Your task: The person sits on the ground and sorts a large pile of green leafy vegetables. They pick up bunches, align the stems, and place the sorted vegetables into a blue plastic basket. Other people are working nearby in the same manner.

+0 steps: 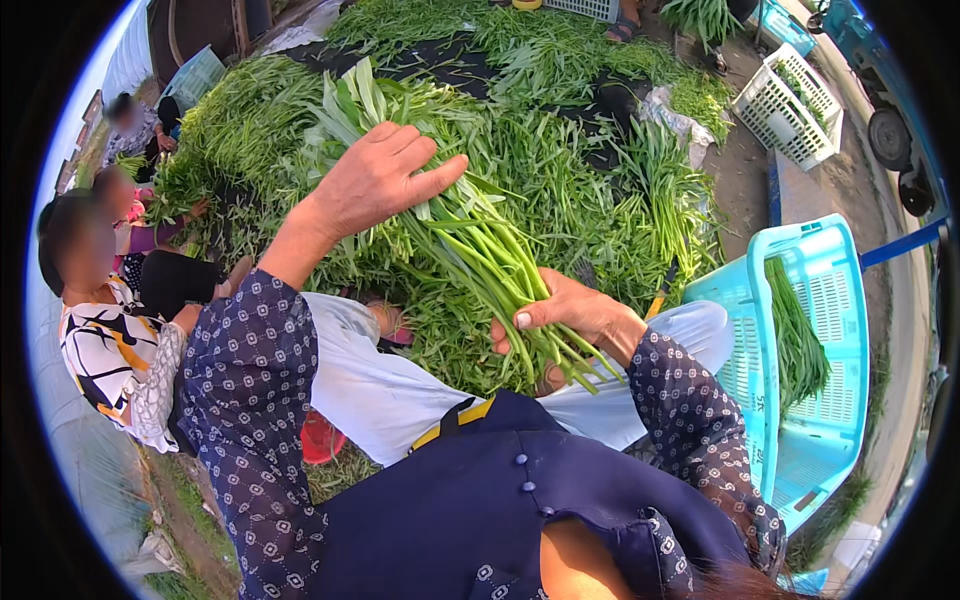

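A bunch of long-stemmed leafy greens, probably water spinach [487, 247], slants across in front of me above my lap. Its cut stem ends are gripped in my right hand [581, 311], thumb across the stems. My left hand [386, 176] is curled over the leafy upper part, its fingertips hidden beneath and its thumb stretched out. Below both hands spreads a thick heap of the same greens [555, 187]. Near my right knee, a tool with a yellow handle [655, 306] and dark shaft leans among the stems.
At my right stands a turquoise plastic crate [817, 465] with a bundle of greens [795, 337] inside. A white crate [787, 105] lies farther off. Several people sit close on the left, including one in a patterned shirt [112, 337]. A red plastic object [321, 437] is beside my leg.
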A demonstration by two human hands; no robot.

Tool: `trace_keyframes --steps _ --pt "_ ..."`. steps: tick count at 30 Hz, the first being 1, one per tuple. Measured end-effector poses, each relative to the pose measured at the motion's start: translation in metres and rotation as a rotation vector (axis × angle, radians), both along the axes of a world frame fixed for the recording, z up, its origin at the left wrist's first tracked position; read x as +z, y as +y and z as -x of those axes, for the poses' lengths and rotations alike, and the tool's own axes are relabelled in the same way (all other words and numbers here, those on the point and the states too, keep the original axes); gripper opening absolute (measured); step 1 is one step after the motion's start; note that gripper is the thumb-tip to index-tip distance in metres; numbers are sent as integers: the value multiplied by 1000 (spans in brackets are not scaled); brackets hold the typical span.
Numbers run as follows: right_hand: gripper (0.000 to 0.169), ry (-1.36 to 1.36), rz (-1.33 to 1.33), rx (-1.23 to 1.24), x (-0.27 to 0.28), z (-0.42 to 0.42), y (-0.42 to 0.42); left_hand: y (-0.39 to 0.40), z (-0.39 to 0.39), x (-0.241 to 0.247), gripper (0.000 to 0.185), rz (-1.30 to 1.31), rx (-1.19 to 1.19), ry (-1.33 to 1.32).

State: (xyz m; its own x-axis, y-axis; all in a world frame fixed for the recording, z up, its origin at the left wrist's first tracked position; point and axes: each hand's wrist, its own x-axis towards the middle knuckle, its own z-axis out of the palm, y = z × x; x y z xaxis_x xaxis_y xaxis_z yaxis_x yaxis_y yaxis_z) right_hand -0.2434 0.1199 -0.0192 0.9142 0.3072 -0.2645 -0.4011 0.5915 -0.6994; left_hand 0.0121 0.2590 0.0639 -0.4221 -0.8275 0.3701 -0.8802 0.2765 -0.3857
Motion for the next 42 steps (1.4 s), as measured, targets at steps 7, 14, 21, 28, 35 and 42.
trace_keyframes --steps 7,14,21,28,35,42 --pt "28 129 1020 106 108 22 -74 0 21 -55 101 -151 210 367" --pt "35 279 1980 207 74 28 -152 5 5 -82 107 -223 434 385" --pt "30 398 1389 -216 37 40 -178 19 -7 -92 92 -248 559 347" --pt "18 566 1080 -267 -4 67 -188 19 -5 -99 87 -340 592 385" --pt "21 668 1110 -176 -36 85 -186 30 5 -113 79 -378 590 377" --pt "18 671 1245 -139 -36 92 -182 28 -2 -122 70 -319 607 394"
